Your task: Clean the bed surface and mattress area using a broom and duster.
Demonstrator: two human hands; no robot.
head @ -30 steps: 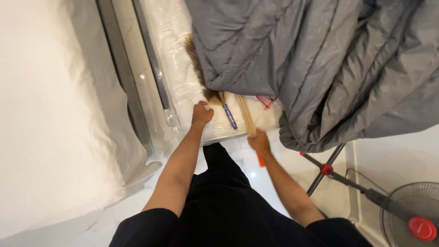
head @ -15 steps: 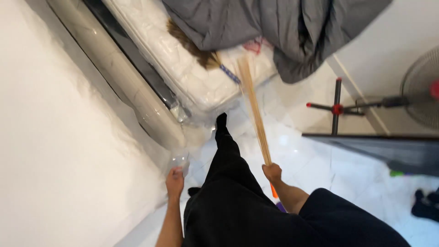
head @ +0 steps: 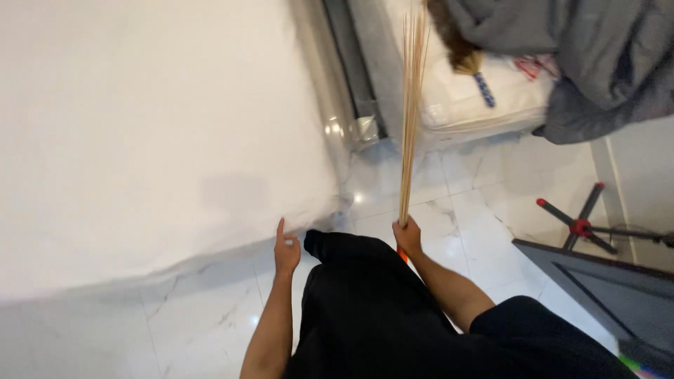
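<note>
Since half a second ago, both hands have risen. One left hand (head: 286, 250), loosely open and empty, touches the white sheet (head: 161, 126) above it. One right hand (head: 407, 235) grips a single bundle of thin tan sticks (head: 409, 105), upright above the fist, tips cut off by the frame's top edge.

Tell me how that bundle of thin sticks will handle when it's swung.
The stick bundle is probably light: the right hand alone holds it upright by its base. Its long thin strands fan apart at the top, so it likely flexes and whips rather than staying rigid.
</note>
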